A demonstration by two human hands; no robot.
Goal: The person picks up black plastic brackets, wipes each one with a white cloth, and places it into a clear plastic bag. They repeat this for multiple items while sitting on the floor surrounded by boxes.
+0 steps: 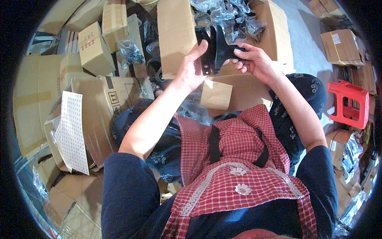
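Cardboard boxes (93, 47) crowd the grey floor (304, 42) around me, 1 red stool (361, 105) at right. Over the open carton (175, 40), a black part (222, 51) sits between my hands: left hand (193, 67) gripping its side, thumb extended; right hand (255, 61) pinching its narrow end.

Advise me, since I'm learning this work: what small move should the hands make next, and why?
Perhaps turn the black part slightly between the left hand and right hand to look over its faces: both hands hold it up and it seems unwrapped, while clear plastic bags lie in the open carton in front, so checking it before setting it down looks sensible.
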